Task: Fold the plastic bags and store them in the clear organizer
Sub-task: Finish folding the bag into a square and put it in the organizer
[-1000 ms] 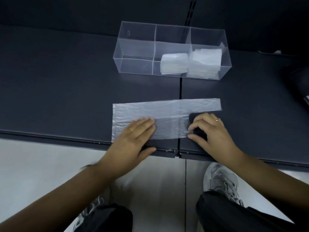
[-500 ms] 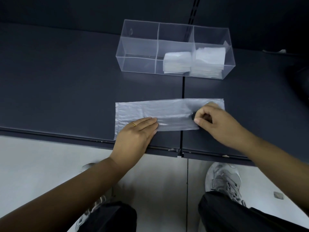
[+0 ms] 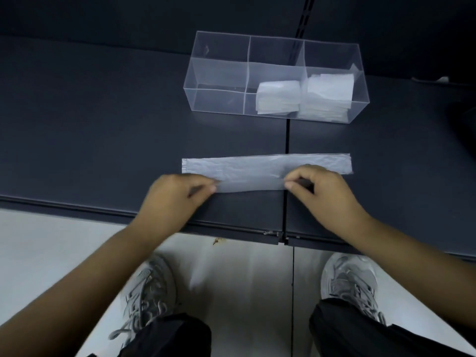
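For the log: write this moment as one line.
phase: lengthwise fold | left hand: pinches plastic bag, near edge | right hand: pinches same edge | clear organizer: folded bags middle and right compartments

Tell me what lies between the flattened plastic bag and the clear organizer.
Only bare dark tabletop, crossed by the seam, separates the plastic bag from the clear organizer in the head view.

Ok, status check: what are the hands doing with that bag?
Near edge of plastic bag pinched by left hand, right hand. Long strip, not yet stored. Path to clear organizer open.
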